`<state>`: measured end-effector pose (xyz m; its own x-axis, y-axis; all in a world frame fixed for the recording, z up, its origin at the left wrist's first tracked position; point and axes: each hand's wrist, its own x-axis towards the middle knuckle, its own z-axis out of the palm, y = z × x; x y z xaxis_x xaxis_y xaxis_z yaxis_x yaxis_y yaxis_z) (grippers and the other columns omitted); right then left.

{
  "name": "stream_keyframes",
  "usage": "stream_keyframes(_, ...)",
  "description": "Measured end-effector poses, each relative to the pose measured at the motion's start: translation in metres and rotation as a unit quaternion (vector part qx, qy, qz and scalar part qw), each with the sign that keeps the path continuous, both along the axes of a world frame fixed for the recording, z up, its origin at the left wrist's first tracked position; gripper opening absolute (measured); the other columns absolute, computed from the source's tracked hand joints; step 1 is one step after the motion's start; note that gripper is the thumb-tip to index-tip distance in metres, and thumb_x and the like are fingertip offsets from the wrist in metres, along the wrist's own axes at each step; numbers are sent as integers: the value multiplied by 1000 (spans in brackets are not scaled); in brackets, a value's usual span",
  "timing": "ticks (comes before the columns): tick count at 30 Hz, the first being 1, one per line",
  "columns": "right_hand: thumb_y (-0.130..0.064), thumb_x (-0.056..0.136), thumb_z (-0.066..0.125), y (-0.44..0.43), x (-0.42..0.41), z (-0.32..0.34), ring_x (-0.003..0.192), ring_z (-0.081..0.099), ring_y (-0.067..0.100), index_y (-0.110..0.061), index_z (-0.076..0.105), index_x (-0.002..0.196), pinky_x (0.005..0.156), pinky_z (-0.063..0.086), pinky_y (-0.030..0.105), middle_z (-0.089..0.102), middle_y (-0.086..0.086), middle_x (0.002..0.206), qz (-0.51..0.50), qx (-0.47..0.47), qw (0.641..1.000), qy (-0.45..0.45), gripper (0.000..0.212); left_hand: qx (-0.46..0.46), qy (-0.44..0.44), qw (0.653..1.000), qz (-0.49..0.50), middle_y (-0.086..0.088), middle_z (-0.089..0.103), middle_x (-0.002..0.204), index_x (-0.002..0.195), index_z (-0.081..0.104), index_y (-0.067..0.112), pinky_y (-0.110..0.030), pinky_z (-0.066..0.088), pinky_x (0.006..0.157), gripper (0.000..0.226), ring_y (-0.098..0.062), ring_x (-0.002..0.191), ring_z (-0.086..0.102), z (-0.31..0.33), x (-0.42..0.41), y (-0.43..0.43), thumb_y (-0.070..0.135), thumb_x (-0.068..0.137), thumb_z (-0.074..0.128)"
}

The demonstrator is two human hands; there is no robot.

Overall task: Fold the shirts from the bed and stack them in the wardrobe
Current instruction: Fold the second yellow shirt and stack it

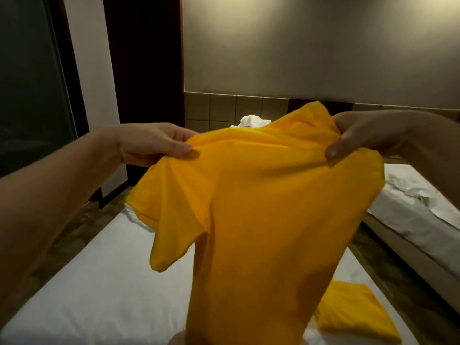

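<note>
One head-worn view — facing forward and down, close above the bed (99,295).

A: We see a big shirt (261,195). It is plain yellow all over.
B: We see a folded shirt (353,312) too. It is the same yellow.
A: We see a white bed sheet (99,282).
B: And the wall tiles (224,108) make brown squares. We see a white cloth (251,120) there.

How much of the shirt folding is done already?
One folded yellow shirt lies on the bed. The left hand and right hand pinch a second yellow shirt up by its shoulders, not yet folded. That one needs folding, the white heap behind may hold more, and nothing shows stacked in a wardrobe.
</note>
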<state>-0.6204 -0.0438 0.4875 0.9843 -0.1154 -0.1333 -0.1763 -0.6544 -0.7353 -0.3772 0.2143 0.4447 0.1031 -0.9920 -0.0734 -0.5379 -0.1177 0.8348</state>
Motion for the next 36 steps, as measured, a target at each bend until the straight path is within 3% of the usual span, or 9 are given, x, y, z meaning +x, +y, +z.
stream_keyframes(5, -49, 13, 91, -16, 35, -15, 87, 70, 22, -25, 55, 107, 64, 58, 34, 72, -4, 99, -74, -33, 996, 24, 104, 94, -68, 991, 73, 9, 66, 110, 118, 53, 27, -31, 56, 81, 94, -20, 104, 64, -14, 13, -19, 61, 37, 85)
stream_keyframes(9, -34, 71, 77, -34, 101, -56, 113, 53, 30, -14, 44, 132, 84, 46, 37, 51, 9, 128, -221, -206, 953, 7, 73, 109, -247, 935, 229, 0, 55, 117, 127, 49, 19, -38, 46, 93, 59, -26, 112, 55, -54, 35, -68, 37, 76, 71)
stream_keyframes(11, -32, 77, 73, -52, 134, -69, 110, 53, 30, -9, 48, 128, 83, 46, 35, 53, 13, 124, -253, -254, 932, -57, 62, 39, -349, 892, 285, -9, 55, 112, 121, 54, 12, -37, 43, 91, 36, -28, 106, 54, -68, 57, -96, 23, 88, 63)
stream_keyframes(14, -27, 81, 71, -88, 172, -52, 102, 54, 27, -6, 57, 117, 82, 44, 34, 56, 15, 116, -245, -283, 913, -161, 44, -99, -368, 867, 321, -9, 53, 96, 96, 54, 11, -39, 43, 91, 9, -19, 86, 51, -59, 94, -133, 19, 95, 51)
stream_keyframes(17, -28, 82, 70, -117, 199, -9, 97, 56, 29, -4, 63, 109, 76, 40, 31, 61, 17, 111, -233, -339, 882, -230, 37, -181, -370, 852, 324, -15, 50, 96, 82, 47, 13, -39, 40, 89, 17, -25, 88, 49, -22, 122, -158, 15, 98, 44)
stream_keyframes(20, -40, 72, 65, -131, 214, 27, 95, 59, 36, 3, 67, 99, 73, 36, 31, 64, 23, 103, -215, -404, 840, -290, 51, -208, -485, 795, 300, -21, 54, 103, 91, 54, 3, -39, 41, 84, 5, -33, 92, 52, 18, 145, -170, 7, 91, 55)
stream_keyframes(25, -24, 81, 70, -126, 207, 39, 103, 57, 34, -2, 64, 109, 82, 39, 31, 63, 19, 113, -227, -421, 801, -360, 36, -261, -556, 730, 300, -26, 55, 100, 98, 56, -6, -39, 39, 77, 13, -38, 88, 52, 42, 144, -159, 3, 89, 57)
stream_keyframes(31, -24, 87, 64, -76, 138, -44, 93, 59, 27, -5, 64, 102, 78, 39, 31, 64, 14, 101, -200, -384, 846, -311, 24, -284, -515, 763, 267, -22, 62, 93, 96, 64, -4, -34, 42, 73, 13, -33, 82, 58, -35, 94, -99, 3, 87, 59)
stream_keyframes(36, -23, 87, 63, -17, 69, -206, 103, 60, 24, -17, 66, 93, 86, 44, 32, 66, 10, 112, -161, -339, 917, -136, 9, -214, -355, 862, 292, -8, 64, 70, 78, 68, 9, -18, 38, 57, 26, -13, 62, 57, -195, 6, -30, 26, 73, 49)
